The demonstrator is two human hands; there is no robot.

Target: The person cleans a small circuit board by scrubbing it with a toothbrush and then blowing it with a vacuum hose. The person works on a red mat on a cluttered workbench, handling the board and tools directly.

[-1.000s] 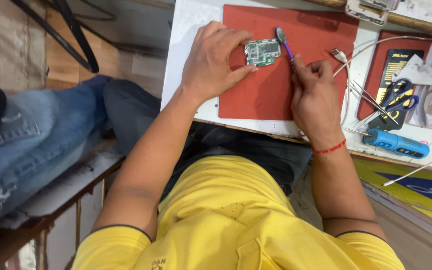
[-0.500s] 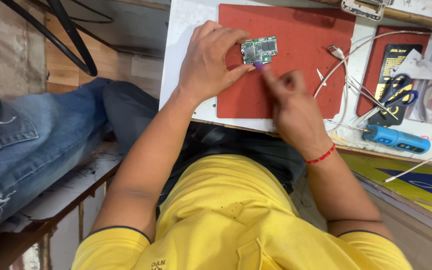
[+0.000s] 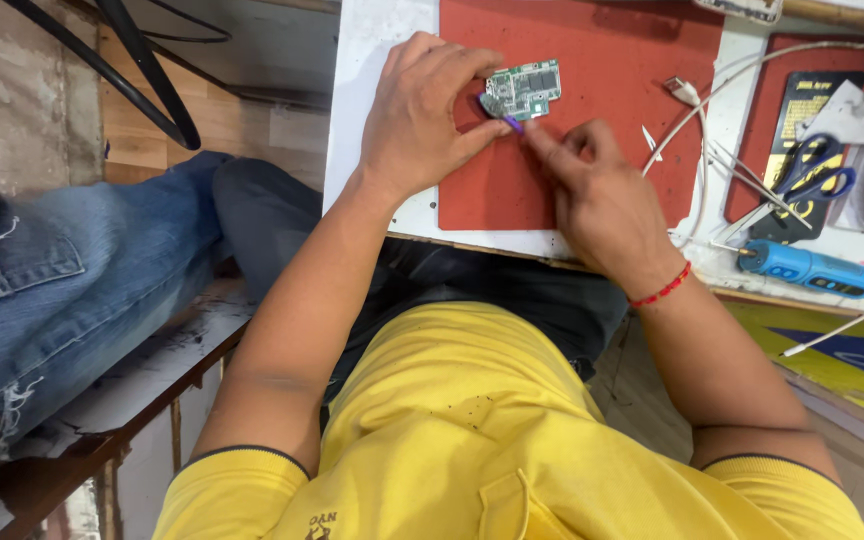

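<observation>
We've got the small green circuit board [image 3: 524, 90] lying flat on the red mat [image 3: 602, 120] near the top middle of the frame, long axis running roughly left to right, tilted up a bit toward the right. Our left hand [image 3: 422, 115] sits on the mat's left edge, fingers curled over and the thumb pressed against the board's lower left corner to pin it. Our right hand [image 3: 592, 195] comes in from the lower right, fingertips pressed together pinching a thin purple tool [image 3: 512, 123] whose tip touches the board's lower left edge, right by the left thumb.

Off at the upper right there's a second, smaller red mat [image 3: 747, 150] with a flat black rectangular package with yellow print [image 3: 802, 110] standing lengthwise on it, and a scrap of grey paper [image 3: 857, 118] just beside that. Blue-handled scissors [image 3: 812, 180] lie across metal tweezers [image 3: 737, 165], with a blue pen-shaped driver [image 3: 807, 268] below them near the white worktop [image 3: 372, 60] edge. A white cable [image 3: 697, 110] loops over the big mat's right side. No containers that we can make out.
</observation>
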